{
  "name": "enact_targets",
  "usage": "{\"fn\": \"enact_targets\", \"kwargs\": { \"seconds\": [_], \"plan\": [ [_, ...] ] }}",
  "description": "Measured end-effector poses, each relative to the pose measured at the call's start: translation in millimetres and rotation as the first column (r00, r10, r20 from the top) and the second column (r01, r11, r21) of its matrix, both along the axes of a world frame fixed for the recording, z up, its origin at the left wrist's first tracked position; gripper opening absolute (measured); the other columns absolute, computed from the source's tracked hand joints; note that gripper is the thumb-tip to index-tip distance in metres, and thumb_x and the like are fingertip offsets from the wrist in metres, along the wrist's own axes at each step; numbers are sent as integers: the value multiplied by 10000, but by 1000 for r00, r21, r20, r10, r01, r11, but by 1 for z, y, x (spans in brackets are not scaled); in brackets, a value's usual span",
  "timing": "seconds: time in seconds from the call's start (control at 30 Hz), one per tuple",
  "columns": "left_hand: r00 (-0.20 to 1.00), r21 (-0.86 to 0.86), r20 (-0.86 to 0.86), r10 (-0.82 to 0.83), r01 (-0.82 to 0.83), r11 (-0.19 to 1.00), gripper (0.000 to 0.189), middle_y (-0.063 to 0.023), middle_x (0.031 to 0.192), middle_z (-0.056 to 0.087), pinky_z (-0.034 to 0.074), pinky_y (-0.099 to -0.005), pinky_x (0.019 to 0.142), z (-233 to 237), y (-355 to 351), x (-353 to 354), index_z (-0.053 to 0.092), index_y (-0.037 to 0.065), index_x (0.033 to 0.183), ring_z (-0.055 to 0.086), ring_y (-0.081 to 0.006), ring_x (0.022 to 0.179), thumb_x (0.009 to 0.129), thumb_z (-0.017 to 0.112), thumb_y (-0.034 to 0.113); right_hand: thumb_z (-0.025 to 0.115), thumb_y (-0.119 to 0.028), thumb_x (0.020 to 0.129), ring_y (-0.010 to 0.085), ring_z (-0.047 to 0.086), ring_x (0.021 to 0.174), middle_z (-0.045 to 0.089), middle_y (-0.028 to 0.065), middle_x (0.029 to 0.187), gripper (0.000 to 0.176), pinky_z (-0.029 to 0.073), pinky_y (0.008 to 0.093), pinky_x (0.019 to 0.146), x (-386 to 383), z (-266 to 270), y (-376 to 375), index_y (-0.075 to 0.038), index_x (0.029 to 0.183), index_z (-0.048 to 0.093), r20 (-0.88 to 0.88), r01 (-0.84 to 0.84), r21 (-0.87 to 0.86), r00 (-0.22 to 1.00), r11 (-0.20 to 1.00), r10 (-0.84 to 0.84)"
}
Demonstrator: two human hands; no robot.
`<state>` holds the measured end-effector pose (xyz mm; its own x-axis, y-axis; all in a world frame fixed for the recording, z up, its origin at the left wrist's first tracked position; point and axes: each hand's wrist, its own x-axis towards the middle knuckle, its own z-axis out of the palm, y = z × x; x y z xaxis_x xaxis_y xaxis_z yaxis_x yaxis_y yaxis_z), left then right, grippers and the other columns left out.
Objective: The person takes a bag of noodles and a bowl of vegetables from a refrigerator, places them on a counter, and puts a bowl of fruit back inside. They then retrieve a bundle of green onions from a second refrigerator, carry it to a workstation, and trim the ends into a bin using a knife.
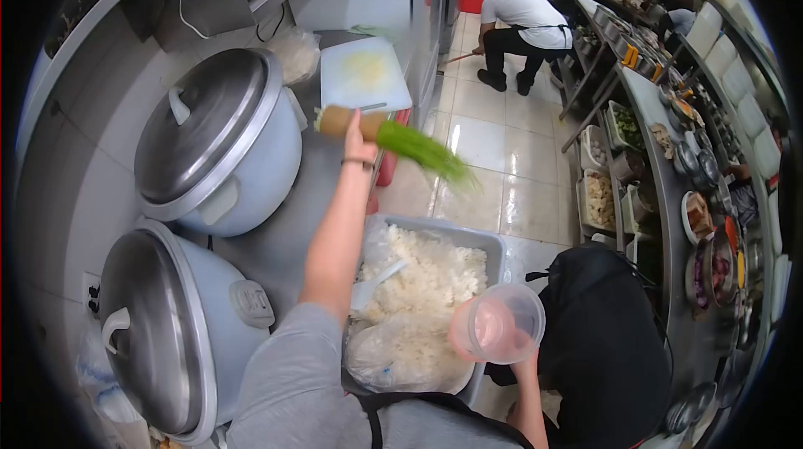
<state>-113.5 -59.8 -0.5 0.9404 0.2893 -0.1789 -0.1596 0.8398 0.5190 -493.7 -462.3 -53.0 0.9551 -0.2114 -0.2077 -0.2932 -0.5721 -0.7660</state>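
Note:
My left hand (360, 148) is closed round a bunch of spring onions (422, 150), its lower part in a brown wrap and its long green ends blurred. It is over the near edge of a white cutting board (351, 68), where a knife (365, 107) lies. My right hand (525, 369) grips a clear plastic container (510, 323), tilted so its round mouth faces up toward me; pinkish color shows through it. Below and between my arms, a grey tub (495, 252) holds cooked rice (439, 269), partly in plastic bags, with a white scoop (368, 286) on top.
Two large rice cookers (251, 165) with metal lids stand on the left counter. A person in a white shirt (523, 18) bends over on the tiled floor (477, 144) ahead. On the right, a black bag (602, 332) is near a long steel counter (661, 173) with bowls and food.

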Motion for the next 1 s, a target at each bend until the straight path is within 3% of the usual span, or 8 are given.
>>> {"fn": "enact_targets", "kwargs": {
  "seconds": [0.07, 0.17, 0.37, 0.47, 0.53, 0.67, 0.83, 1.0],
  "plan": [
    [983, -156, 181, -41, 70, 985, 488, -113, 1032, 572, 475, -398, 789, 23, 33, 52, 448, 103, 1157, 572, -258, 914, 793, 608, 385, 626, -176, 738, 203, 620, 790, 650, 139, 851, 253, 470, 314, 707, 8, 9, 11, 18, 900, 628, -5, -50, -55, 999, 997, 50],
    [971, 266, -239, -11, 76, 961, 1061, -274, 1397, -8, 127, -445, 1054, 70, 51, 71, 141, 85, 1383, 26, -369, 1316, 609, 712, 534, 625, -182, 733, 224, 633, 774, 649, 159, 821, 239, 475, 313, 679, 32, 28, 28, 6, 880, 637, -65, -87, -113, 995, 990, 80],
    [610, 762, -369, -702, 631, 147, 528, -62, 1268, 442, 382, -311, 891, 52, -10, -74, 396, 34, 1275, 426, -151, 1126, 840, 551, 291, 604, -183, 699, 379, 585, 775, 603, 220, 768, 216, 471, 398, 657, 111, 24, 61, 13, 788, 624, 128, -215, -183, 962, 959, 240],
    [608, 790, -238, -757, 575, 213, 572, -73, 1321, 384, 352, -305, 934, 44, -34, -164, 347, 41, 1308, 377, -154, 1175, 845, 548, 309, 601, -179, 692, 388, 573, 798, 596, 233, 795, 223, 464, 417, 684, 153, 47, 99, 4, 818, 624, 151, -291, -181, 936, 940, 318],
    [809, 762, -106, -578, 440, 476, 639, -94, 1361, 330, 314, -327, 974, 34, -26, -194, 309, 49, 1332, 315, -182, 1236, 819, 589, 307, 601, -170, 682, 395, 569, 805, 591, 245, 805, 235, 461, 416, 698, 178, 26, 128, 6, 837, 622, 186, -299, -156, 927, 942, 325],
    [964, 874, -189, -189, 253, 416, 602, -131, 1406, 239, 264, -365, 1007, 75, -3, -237, 345, 137, 1330, 246, -270, 1280, 840, 534, 430, 591, -130, 635, 381, 593, 717, 593, 246, 745, 238, 478, 402, 650, 214, 1, 210, 19, 818, 620, 176, -310, -95, 930, 946, 323],
    [984, 910, 91, 154, -20, -414, 593, -177, 1406, 204, 263, -436, 1011, 64, 21, -237, 454, 134, 1254, 247, -431, 1244, 732, 668, 316, 548, -115, 660, 292, 633, 666, 610, 203, 659, 190, 492, 382, 634, 248, -32, 303, 6, 773, 641, 46, -279, 53, 960, 959, 277],
    [981, 794, 25, 195, 99, -599, 523, -222, 1373, 244, 248, -448, 1022, 19, 51, -186, 478, 123, 1225, 262, -396, 1247, 741, 647, 225, 592, -163, 703, 246, 625, 796, 634, 180, 844, 355, 474, 355, 709, 257, -19, 328, 13, 1010, 573, 141, -256, 322, 965, 911, 221]
  ]
}}
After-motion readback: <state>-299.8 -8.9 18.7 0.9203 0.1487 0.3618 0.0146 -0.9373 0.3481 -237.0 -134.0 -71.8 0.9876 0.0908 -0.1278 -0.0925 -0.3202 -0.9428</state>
